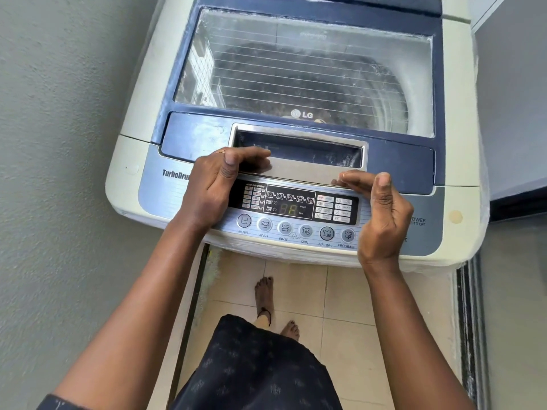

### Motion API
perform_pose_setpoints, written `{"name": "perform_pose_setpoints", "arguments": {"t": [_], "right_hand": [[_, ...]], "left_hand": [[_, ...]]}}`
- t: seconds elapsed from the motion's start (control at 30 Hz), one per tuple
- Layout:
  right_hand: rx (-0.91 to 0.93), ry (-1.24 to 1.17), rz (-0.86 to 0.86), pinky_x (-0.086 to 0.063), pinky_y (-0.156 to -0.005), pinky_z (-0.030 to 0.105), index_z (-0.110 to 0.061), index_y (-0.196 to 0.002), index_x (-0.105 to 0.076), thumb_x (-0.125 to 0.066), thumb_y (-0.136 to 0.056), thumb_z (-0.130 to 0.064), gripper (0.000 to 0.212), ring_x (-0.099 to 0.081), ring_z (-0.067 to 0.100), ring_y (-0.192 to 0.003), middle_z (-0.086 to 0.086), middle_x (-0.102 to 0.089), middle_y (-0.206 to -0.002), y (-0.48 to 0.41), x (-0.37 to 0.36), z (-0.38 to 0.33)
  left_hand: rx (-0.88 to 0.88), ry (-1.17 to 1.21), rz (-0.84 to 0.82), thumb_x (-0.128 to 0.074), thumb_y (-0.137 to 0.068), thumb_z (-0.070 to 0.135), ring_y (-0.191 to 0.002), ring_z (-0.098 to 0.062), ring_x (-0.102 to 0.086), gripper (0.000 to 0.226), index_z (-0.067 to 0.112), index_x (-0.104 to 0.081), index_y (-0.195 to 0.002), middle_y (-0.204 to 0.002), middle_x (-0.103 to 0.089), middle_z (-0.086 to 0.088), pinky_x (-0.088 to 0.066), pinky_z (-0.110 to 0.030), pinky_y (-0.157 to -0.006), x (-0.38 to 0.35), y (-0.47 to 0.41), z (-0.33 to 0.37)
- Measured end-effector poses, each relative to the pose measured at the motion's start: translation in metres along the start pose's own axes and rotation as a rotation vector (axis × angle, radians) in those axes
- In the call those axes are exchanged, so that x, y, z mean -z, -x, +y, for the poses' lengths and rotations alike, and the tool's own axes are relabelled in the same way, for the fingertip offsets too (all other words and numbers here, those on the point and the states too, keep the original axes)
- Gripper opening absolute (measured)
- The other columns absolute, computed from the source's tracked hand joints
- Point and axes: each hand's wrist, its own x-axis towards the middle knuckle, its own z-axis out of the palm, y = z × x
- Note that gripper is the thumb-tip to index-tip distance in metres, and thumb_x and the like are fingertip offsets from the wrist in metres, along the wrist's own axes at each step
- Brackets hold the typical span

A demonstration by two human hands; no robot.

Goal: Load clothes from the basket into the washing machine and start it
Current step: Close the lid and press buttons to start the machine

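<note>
Cannot tell what lies in drum behind dusty lid [296, 69], only sth dark. Cannot see back of washing machine [142, 93], cut by top edge. Cannot read end of TurboDrum label [175, 174], covered by left hand [213, 187], nor start of POWER label [418, 221], behind right hand [381, 220]. Too small to read: txt on ctrl panel [296, 202]. Cannot tell if either hand grips lid or only touches.

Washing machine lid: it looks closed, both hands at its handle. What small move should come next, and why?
Probably take the right hand off the lid handle and reach for the start button, which is not visible, perhaps behind that hand. The lid lies flat, dark clothes show through its glass and the display is lit, so loading looks done.
</note>
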Motion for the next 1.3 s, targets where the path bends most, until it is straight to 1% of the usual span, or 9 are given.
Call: {"name": "perform_pose_setpoints", "arguments": {"t": [0.17, 0.27, 0.47, 0.57, 0.67, 0.8, 0.97, 1.13, 1.3], "right_hand": [[0.033, -0.018, -0.004, -0.055, -0.079, 0.045, -0.027, -0.084, -0.072, -0.037, -0.094, -0.054, 0.046, -0.069, 0.029, -0.088, -0.002, -0.072, -0.087, 0.0005, 0.0015, 0.0026], [0.056, -0.026, -0.006, -0.055, -0.079, 0.044, -0.03, -0.083, -0.073, -0.037, -0.091, -0.061, 0.048, -0.069, 0.03, -0.088, -0.004, -0.073, -0.088, -0.0003, 0.0009, 0.0054], [0.073, -0.027, -0.008, -0.055, -0.078, 0.042, -0.026, -0.084, -0.072, -0.037, -0.091, -0.061, 0.05, -0.069, 0.028, -0.089, -0.009, -0.073, -0.087, -0.0001, -0.0002, 0.0054], [0.073, -0.014, -0.013, -0.056, -0.075, 0.038, -0.025, -0.087, -0.07, -0.036, -0.091, -0.062, 0.05, -0.07, 0.027, -0.088, -0.011, -0.073, -0.086, 0.0004, -0.001, 0.005], [0.076, -0.015, -0.007, -0.056, -0.075, 0.042, -0.027, -0.087, -0.071, -0.037, -0.091, -0.061, 0.049, -0.07, 0.029, -0.088, -0.007, -0.073, -0.087, 0.0003, -0.0012, 0.0049], [0.079, -0.004, -0.006, -0.055, -0.076, 0.049, -0.026, -0.087, -0.07, -0.036, -0.092, -0.06, 0.048, -0.069, 0.032, -0.088, 0.006, -0.072, -0.09, 0.0005, -0.0014, 0.0053], [0.065, 0.0, -0.006, -0.054, -0.078, 0.052, -0.028, -0.086, -0.072, -0.037, -0.092, -0.06, 0.047, -0.069, 0.033, -0.089, 0.007, -0.072, -0.091, 0.0009, -0.0011, 0.0055], [0.052, 0.015, -0.018, -0.055, -0.076, 0.052, -0.021, -0.089, -0.069, -0.036, -0.091, -0.062, 0.053, -0.069, 0.034, -0.09, 0.012, -0.071, -0.091, 0.0012, -0.0007, 0.0037], [0.055, 0.015, -0.03, -0.056, -0.075, 0.046, -0.022, -0.089, -0.069, -0.035, -0.09, -0.064, 0.054, -0.069, 0.032, -0.088, 0.01, -0.071, -0.091, 0.0007, -0.0004, 0.0044]], "left_hand": [[-0.009, 0.051, 0.008, -0.017, -0.092, 0.065, -0.1, -0.023, -0.069, 0.076, 0.009, -0.064, -0.114, -0.1, -0.071, -0.01, -0.053, -0.048, -0.088, -0.001, -0.0002, -0.0063], [-0.016, 0.056, 0.008, -0.017, -0.093, 0.065, -0.1, -0.024, -0.069, 0.077, 0.007, -0.064, -0.114, -0.1, -0.071, -0.011, -0.053, -0.049, -0.088, -0.0022, -0.0003, -0.0081], [-0.022, 0.034, 0.015, -0.015, -0.093, 0.064, -0.1, -0.021, -0.069, 0.077, 0.01, -0.065, -0.113, -0.098, -0.072, -0.009, -0.053, -0.046, -0.088, -0.0016, 0.0002, -0.0097], [-0.018, 0.029, 0.011, -0.014, -0.092, 0.065, -0.1, -0.017, -0.068, 0.078, 0.01, -0.065, -0.111, -0.098, -0.072, -0.006, -0.053, -0.039, -0.089, -0.0021, 0.0001, -0.0091], [-0.018, 0.033, 0.012, -0.014, -0.092, 0.065, -0.1, -0.015, -0.069, 0.078, 0.009, -0.065, -0.11, -0.097, -0.071, -0.004, -0.053, -0.035, -0.09, -0.0018, 0.0005, -0.0089], [-0.013, 0.046, 0.014, -0.015, -0.092, 0.065, -0.099, -0.018, -0.069, 0.078, 0.009, -0.066, -0.109, -0.097, -0.072, -0.007, -0.053, -0.039, -0.089, -0.0024, 0.0011, -0.0089], [-0.007, 0.035, 0.015, -0.014, -0.092, 0.065, -0.099, -0.015, -0.069, 0.079, 0.008, -0.067, -0.108, -0.097, -0.072, -0.006, -0.053, -0.035, -0.089, -0.0019, 0.0013, -0.0078], [-0.006, 0.034, 0.02, -0.014, -0.092, 0.065, -0.099, -0.017, -0.069, 0.078, 0.01, -0.067, -0.106, -0.096, -0.072, -0.006, -0.053, -0.04, -0.089, -0.0024, 0.0014, -0.0084], [0.007, 0.047, 0.02, -0.015, -0.092, 0.066, -0.099, -0.02, -0.069, 0.079, 0.008, -0.068, -0.105, -0.096, -0.072, -0.009, -0.053, -0.045, -0.089, -0.0025, 0.001, -0.0088]]}}
